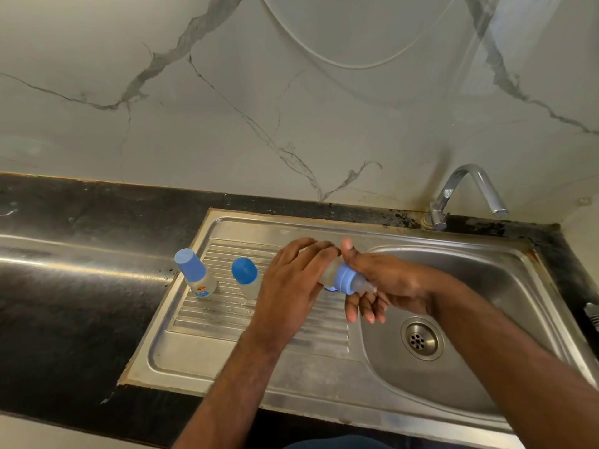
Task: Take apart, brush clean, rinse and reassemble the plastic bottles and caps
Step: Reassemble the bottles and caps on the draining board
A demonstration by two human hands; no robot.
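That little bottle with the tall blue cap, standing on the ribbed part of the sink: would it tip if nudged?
Probably. The capped bottle looks tall and narrow, standing on the draining board's ridges. It looks like light plastic, so it would likely topple, then roll. The wet steel may let it slide.

A steel sink [327, 380] with a ribbed drainboard [227, 306] sits in a black counter [81, 286]. Its drain [422, 340] lies in the basin. A chrome tap [466, 192] stands behind, against a marble wall [227, 92].
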